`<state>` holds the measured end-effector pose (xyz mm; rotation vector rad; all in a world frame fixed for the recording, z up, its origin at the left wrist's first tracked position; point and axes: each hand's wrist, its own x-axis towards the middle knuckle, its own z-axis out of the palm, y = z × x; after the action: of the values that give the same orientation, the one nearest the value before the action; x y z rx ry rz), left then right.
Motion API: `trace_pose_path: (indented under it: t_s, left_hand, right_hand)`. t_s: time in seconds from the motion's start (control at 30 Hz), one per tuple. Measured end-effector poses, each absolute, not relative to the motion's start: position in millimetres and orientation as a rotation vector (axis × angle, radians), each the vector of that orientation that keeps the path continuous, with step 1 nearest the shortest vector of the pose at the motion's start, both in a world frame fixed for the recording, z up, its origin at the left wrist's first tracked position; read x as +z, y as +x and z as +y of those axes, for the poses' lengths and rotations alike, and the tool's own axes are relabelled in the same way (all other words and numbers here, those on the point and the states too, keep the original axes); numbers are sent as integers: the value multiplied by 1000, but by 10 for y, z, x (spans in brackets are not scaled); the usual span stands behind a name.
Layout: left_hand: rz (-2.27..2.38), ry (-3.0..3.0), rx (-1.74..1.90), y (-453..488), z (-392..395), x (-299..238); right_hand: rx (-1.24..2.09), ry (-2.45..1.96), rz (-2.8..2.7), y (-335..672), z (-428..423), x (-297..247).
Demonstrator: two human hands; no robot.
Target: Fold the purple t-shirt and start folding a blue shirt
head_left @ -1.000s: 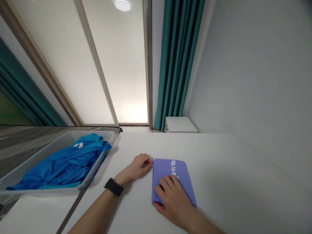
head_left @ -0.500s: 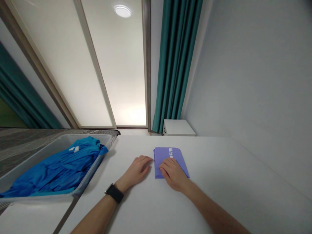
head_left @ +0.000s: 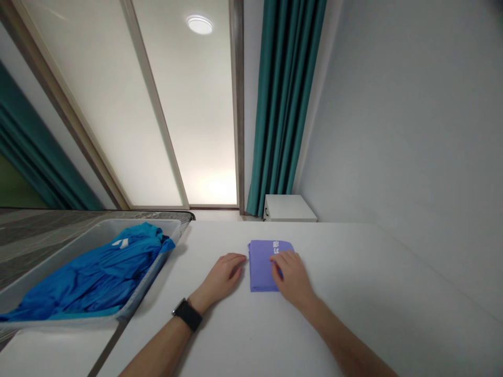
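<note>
A folded purple cloth (head_left: 261, 269) with white lettering near its far edge lies flat on the white table (head_left: 239, 335). My left hand (head_left: 223, 275), with a black watch on its wrist, rests on the table at the cloth's left edge. Its fingers are stretched out and the thumb stands apart, with nothing held. Over the right part of the cloth lies my right hand (head_left: 294, 277), its fingers bent loosely and the thumb apart, purple showing in the gap. The cloth's near right corner is hidden under this hand.
To the left stands a translucent plastic bin (head_left: 129, 309) with crumpled blue clothing (head_left: 102, 275) in it. A white cabinet (head_left: 290, 208) is beyond the table's far edge, near a green curtain (head_left: 283, 104). A pale wall (head_left: 412, 131) rises on the right.
My right hand has shifted right across the cloth, uncovering more of its middle and hiding its right edge. My left hand stays at the left edge. The view has tipped slightly.
</note>
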<state>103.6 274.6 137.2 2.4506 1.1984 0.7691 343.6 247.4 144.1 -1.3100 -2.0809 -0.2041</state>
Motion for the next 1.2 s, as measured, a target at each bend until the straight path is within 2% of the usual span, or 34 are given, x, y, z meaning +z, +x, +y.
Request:
trace_pose_path:
  t_s: [0.2,0.73,1.2]
  left_hand:
    - [1085,2479,746,1091,2704,1420]
    - [1037,2560,671,1092,2660,1497]
    - [1054,2567,626,1091,2662,1500]
  right_hand:
    - [-259,-1339,-2333,2995,2280,1402]
    - [-360,-1442,-2301,2983,2224,1389]
    - [-377,-1276,-2433,3008,2174,1462]
